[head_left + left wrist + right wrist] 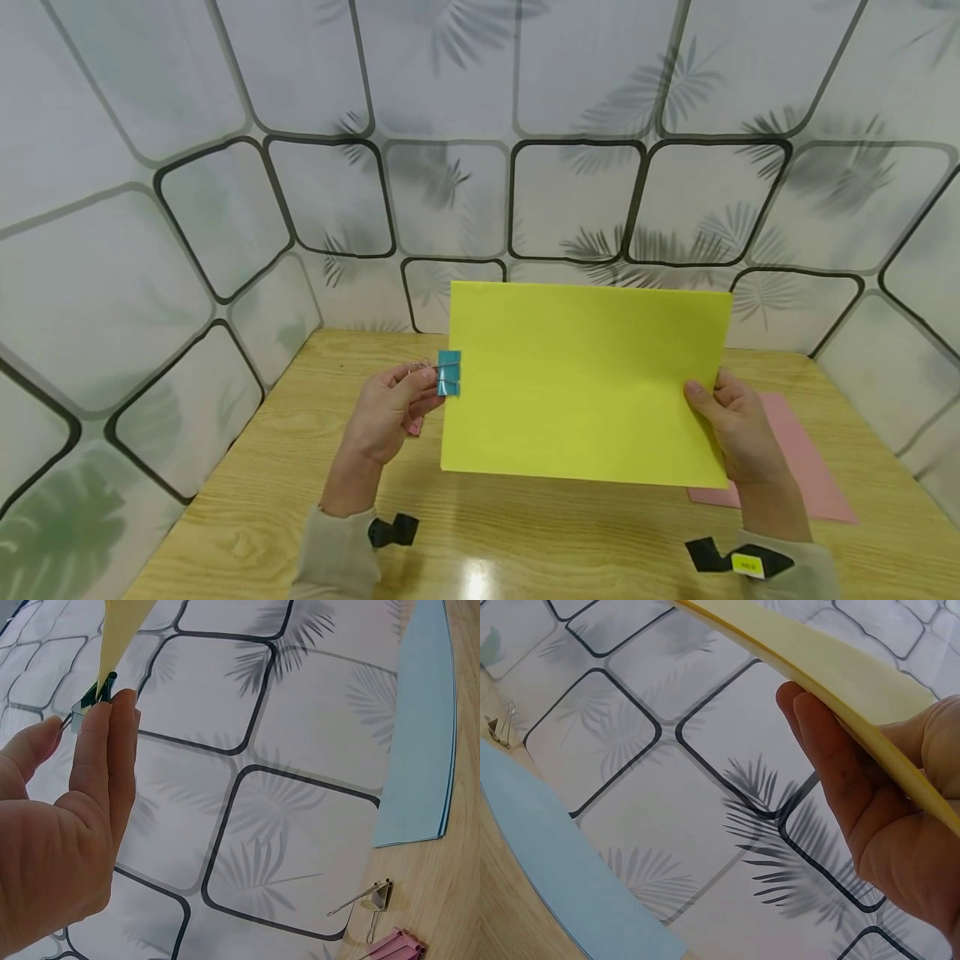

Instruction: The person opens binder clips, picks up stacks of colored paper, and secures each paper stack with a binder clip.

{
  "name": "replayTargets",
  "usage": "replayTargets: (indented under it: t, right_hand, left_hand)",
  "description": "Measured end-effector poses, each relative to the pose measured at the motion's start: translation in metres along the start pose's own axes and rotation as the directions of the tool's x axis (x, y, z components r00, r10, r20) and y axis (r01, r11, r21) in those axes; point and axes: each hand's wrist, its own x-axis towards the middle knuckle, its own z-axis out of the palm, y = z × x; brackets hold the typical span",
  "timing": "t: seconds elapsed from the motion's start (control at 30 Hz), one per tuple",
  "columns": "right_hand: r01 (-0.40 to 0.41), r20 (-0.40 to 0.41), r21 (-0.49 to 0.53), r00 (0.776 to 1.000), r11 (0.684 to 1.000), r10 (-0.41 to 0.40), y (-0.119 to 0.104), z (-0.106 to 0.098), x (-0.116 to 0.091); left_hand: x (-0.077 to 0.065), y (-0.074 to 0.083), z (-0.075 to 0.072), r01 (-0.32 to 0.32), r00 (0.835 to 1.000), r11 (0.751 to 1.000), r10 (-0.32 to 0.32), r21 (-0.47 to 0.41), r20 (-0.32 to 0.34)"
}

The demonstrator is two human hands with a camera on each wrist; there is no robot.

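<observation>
A yellow sheaf of paper (585,383) is held up above the table, its broad face toward the head camera. On its left edge sits a teal binder clip (448,373). My left hand (386,414) pinches the clip's wire handles between thumb and fingers; the left wrist view shows the clip (91,699) biting the paper's edge. At the opposite edge my right hand (738,433) grips the paper, thumb on the near face and fingers behind. Seen edge-on in the right wrist view, the paper (817,690) bends slightly and has some thickness.
Pink paper (806,467) lies on the wooden table (525,533) under the right forearm. Light blue paper (420,735) shows in both wrist views. A metallic binder clip (380,896) and a pink binder clip (397,946) lie nearby. Patterned cloth (450,200) encloses the table.
</observation>
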Motion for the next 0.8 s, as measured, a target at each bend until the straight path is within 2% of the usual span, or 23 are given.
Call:
replayTargets:
  t: [0.43, 0.8]
  right_hand:
    - [0.001, 0.021, 0.012, 1.000, 1.000, -0.001, 0.0007, 0.0021, 0.0006]
    - [-0.018, -0.005, -0.026, 1.000, 1.000, 0.018, -0.0005, 0.0042, 0.0008]
  left_hand:
    - [0.0009, -0.0021, 0.0013, 0.013, 1.000, 1.000, -0.013, -0.005, -0.016]
    - [0.0010, -0.0029, 0.0030, 0.019, 1.000, 1.000, -0.019, 0.002, -0.024]
